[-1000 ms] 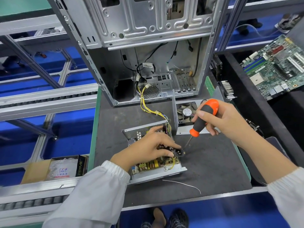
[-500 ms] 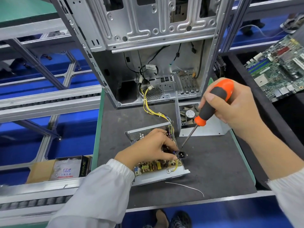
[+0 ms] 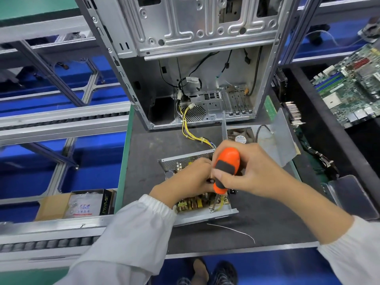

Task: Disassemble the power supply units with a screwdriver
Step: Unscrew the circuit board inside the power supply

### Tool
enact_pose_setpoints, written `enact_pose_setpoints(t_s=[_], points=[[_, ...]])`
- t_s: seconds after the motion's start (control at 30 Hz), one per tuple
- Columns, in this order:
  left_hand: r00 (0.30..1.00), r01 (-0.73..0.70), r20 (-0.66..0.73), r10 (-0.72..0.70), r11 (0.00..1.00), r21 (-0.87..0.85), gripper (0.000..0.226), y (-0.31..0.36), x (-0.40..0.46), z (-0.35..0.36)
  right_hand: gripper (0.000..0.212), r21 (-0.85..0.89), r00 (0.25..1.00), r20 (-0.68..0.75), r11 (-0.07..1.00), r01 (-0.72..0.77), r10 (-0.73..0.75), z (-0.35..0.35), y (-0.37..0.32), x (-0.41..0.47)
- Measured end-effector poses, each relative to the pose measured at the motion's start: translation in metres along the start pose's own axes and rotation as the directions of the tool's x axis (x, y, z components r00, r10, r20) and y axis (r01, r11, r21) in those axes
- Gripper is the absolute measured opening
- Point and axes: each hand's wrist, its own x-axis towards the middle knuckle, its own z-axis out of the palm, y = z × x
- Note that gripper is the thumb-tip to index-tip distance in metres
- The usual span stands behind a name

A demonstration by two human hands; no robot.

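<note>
An opened power supply unit [image 3: 218,214] lies on the grey mat, its circuit board exposed. My left hand [image 3: 185,184] rests on the board with fingers curled over the parts; what they hold is hidden. My right hand [image 3: 253,173] grips an orange and black screwdriver [image 3: 225,167], held nearly upright. Its shaft reaches down to the unit's near right corner. A bundle of yellow wires [image 3: 191,134] runs from the unit into the computer case [image 3: 185,33] behind.
The unit's removed metal cover with a fan [image 3: 273,140] lies to the right. A motherboard [image 3: 349,83] sits at far right, a dark tray [image 3: 353,196] near right, a cardboard box [image 3: 74,204] at left. A loose white wire [image 3: 232,230] lies near the mat's front edge.
My right hand has brought the screwdriver down and left from above the cover to the unit, turning it upright with its tip at the near right corner. My left hand stays on the board.
</note>
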Motion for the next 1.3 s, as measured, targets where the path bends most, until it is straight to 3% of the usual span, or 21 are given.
enact_pose_setpoints(t_s=[0.3, 0.7, 0.83, 0.93, 1.1, 1.2, 1.3], points=[[0.995, -0.067, -0.082, 0.061, 0.995, -0.077, 0.032, 0.001, -0.004, 0.002, 0.015, -0.033, 1.0, 0.015, 0.999, -0.001, 0.002, 0.004, 0.002, 0.003], [0.998, -0.032, -0.055, 0.025, 0.991, -0.128, 0.016, -0.001, -0.002, 0.002, 0.014, -0.009, 0.999, 0.03, 1.0, -0.009, 0.009, 0.005, -0.001, 0.002], [0.997, -0.039, -0.066, 0.028, 0.987, -0.158, 0.041, 0.001, -0.002, 0.003, 0.015, -0.041, 0.997, 0.073, 0.999, 0.02, -0.017, 0.007, -0.006, 0.003], [0.999, -0.025, -0.051, 0.014, 0.975, -0.222, 0.046, 0.004, -0.006, -0.002, 0.02, -0.104, 0.987, 0.154, 0.993, 0.052, -0.036, 0.008, -0.012, 0.005], [0.998, -0.033, -0.058, 0.021, 0.972, -0.232, 0.027, 0.004, -0.019, -0.013, 0.027, -0.326, 0.953, 0.302, 0.942, 0.081, 0.023, -0.007, -0.027, 0.019], [1.0, -0.029, -0.022, 0.022, 0.912, -0.41, 0.025, 0.0, -0.035, -0.026, 0.028, -0.42, 0.914, 0.394, 0.904, 0.082, 0.1, -0.013, -0.036, 0.029], [0.994, -0.004, 0.085, 0.072, 0.783, -0.622, 0.028, 0.0, -0.054, -0.03, 0.026, -0.41, 0.861, 0.485, 0.91, 0.066, 0.156, -0.015, -0.044, 0.035]])
